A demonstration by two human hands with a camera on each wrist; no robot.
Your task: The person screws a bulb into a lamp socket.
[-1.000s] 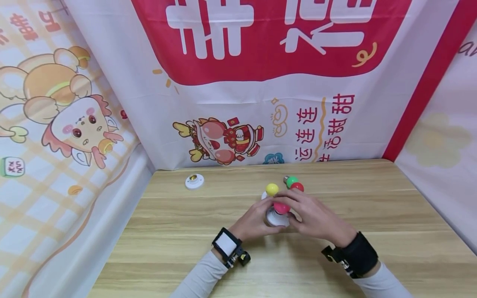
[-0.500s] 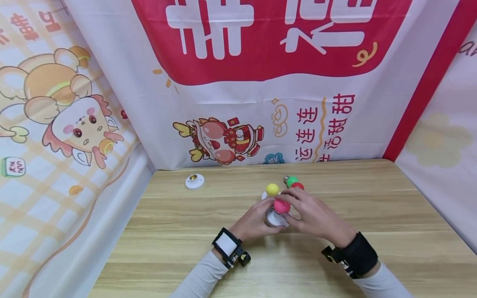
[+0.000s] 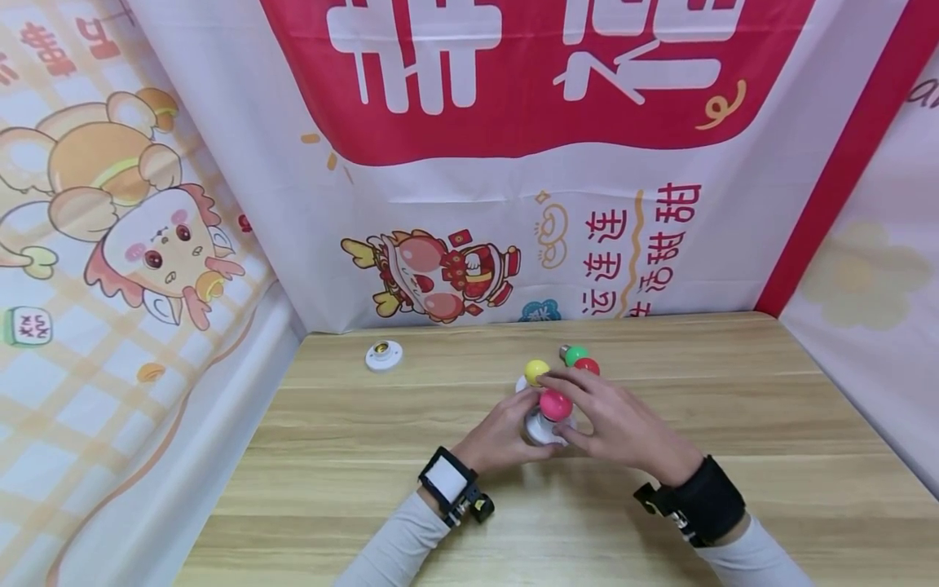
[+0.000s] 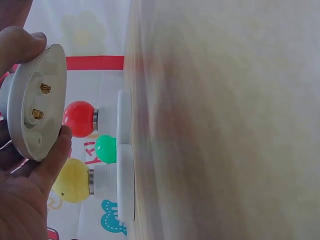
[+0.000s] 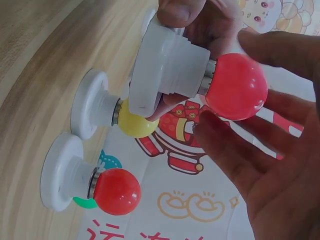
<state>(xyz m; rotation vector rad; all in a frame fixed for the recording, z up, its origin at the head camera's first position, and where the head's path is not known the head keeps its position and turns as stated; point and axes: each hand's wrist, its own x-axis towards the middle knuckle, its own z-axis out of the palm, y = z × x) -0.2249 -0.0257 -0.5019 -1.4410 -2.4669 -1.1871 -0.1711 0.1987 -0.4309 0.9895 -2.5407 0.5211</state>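
Note:
My left hand (image 3: 500,434) grips a round white lamp holder (image 4: 52,105) by its rim, raised off the table and tilted. Two brass screws show on its underside in the left wrist view. A pinkish-red light bulb (image 5: 237,87) sits in this holder, with some of its metal cap visible. Around the bulb my right hand (image 3: 619,424) spreads its thumb and fingers, thumb on one side, fingers on the other. In the right wrist view the fingertips (image 5: 207,122) are right at the bulb's surface.
Beyond the hands, a yellow bulb (image 5: 136,120) and a red bulb (image 5: 117,191) stand in white holders on the wooden table (image 3: 352,456). A green bulb (image 3: 575,355) lies behind them. A bulbless white holder (image 3: 385,355) lies at the back left.
My right hand's fingers have spread wider around the pinkish-red bulb, and more of the bulb shows between them. The left hand keeps its grip on the lamp holder, almost still.

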